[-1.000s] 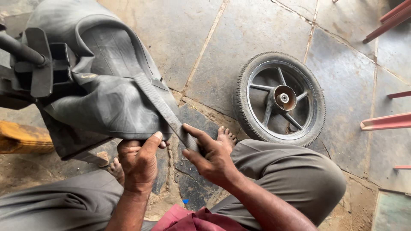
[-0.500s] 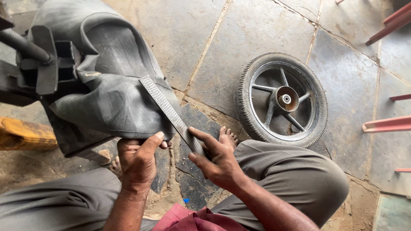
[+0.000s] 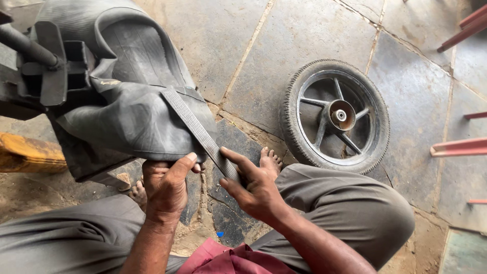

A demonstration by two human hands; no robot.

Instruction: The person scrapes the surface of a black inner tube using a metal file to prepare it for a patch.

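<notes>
Two bare hands are at work low in my view, both on the same black rubber inner tube [image 3: 127, 116]. I see the left hand [image 3: 165, 185] closed on the tube's lower edge, thumb stretched up along the rubber and fingers curled underneath, so it has a firm hold. I see the right hand [image 3: 253, 187] gripping the near end of a long flat file [image 3: 195, 127], index finger laid straight along the blade and the other fingers wrapped round the end; how tight they are I cannot tell exactly, but the file is clearly in its grasp. From that hand the file runs up and to the left, its far end lying flat on the tube's surface.

I see the tube draped, limp and folded, over a dark metal clamp [image 3: 48, 71] at the upper left, with a bar sticking out toward the corner. Under it on the left sits a yellow wooden block [image 3: 25, 152]. Both knees in grey trousers frame the hands, and bare toes [image 3: 269, 157] peek out just beside the right hand.

Off to the right, well apart from the tube, a small spoked wheel [image 3: 335, 116] with its tyre on lies flat on the stone floor [image 3: 228, 40]. Reddish metal bars [image 3: 459, 147] poke in from the right edge.
</notes>
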